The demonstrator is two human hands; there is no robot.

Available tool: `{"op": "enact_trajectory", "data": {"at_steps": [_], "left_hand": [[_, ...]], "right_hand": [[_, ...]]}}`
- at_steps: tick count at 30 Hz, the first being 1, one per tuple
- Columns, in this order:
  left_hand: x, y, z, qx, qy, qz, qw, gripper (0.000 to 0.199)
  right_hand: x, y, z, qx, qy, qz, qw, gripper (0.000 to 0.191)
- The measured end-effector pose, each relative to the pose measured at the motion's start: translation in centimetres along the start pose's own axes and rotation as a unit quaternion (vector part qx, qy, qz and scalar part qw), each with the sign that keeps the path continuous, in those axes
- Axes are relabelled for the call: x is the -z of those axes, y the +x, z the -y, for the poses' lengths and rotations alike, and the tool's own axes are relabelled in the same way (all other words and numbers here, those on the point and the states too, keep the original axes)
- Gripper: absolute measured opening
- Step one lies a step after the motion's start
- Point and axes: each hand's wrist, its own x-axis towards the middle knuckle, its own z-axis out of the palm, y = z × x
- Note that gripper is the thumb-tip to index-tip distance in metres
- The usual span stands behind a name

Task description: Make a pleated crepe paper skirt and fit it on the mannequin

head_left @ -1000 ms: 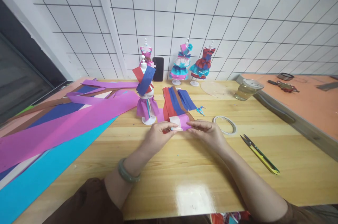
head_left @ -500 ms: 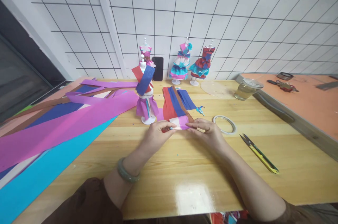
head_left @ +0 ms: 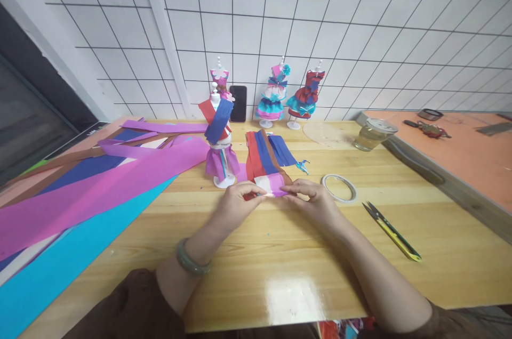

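A small white and purple paper piece (head_left: 272, 184) is stretched between my hands at the middle of the table. My left hand (head_left: 241, 203) pinches its left, white end, and my right hand (head_left: 310, 198) pinches its right, purple end. Just beyond lie red strips (head_left: 254, 158), blue strips (head_left: 267, 155) and a brown strip, side by side. Another stack of blue strips (head_left: 282, 151) rests to their right. Behind my left hand stands a mini dress form (head_left: 222, 160) with a purple skirt and crossed red and blue strips on its top.
Long coloured paper sheets (head_left: 100, 184) cover the left side. Three dressed forms and a phone (head_left: 238, 104) stand by the wall. To the right are a tape roll (head_left: 339, 188), yellow-handled snips (head_left: 392, 231), a lidded cup (head_left: 374, 135) and keys (head_left: 430, 129).
The white and purple piece between my fingers has tilted slightly, with more of its white part showing. Both hands keep their pinch in nearly the same place.
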Motion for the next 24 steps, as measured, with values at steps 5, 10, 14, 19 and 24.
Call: {"op": "enact_trajectory", "data": {"at_steps": [5,10,14,19,24], "left_hand": [[0.0,0.0,-0.1,0.006,0.001,-0.003,1.000,0.012],[-0.1,0.0,0.3,0.023,0.005,-0.007,1.000,0.011],[-0.2,0.0,0.8,0.063,0.008,-0.007,0.998,0.013],[-0.3,-0.1,1.0,0.079,0.007,-0.011,0.997,0.015],[-0.3,-0.1,1.0,0.094,-0.001,-0.009,0.996,0.016]], "right_hand": [[-0.1,0.0,0.0,-0.011,0.002,-0.008,1.000,0.020],[0.0,-0.1,0.2,0.003,-0.016,-0.002,1.000,0.015],[0.0,-0.1,0.3,-0.002,-0.029,0.000,1.000,0.014],[-0.1,-0.1,0.1,-0.016,-0.033,-0.018,0.999,0.016],[-0.2,-0.1,0.0,-0.038,-0.032,-0.021,0.999,0.015]]}}
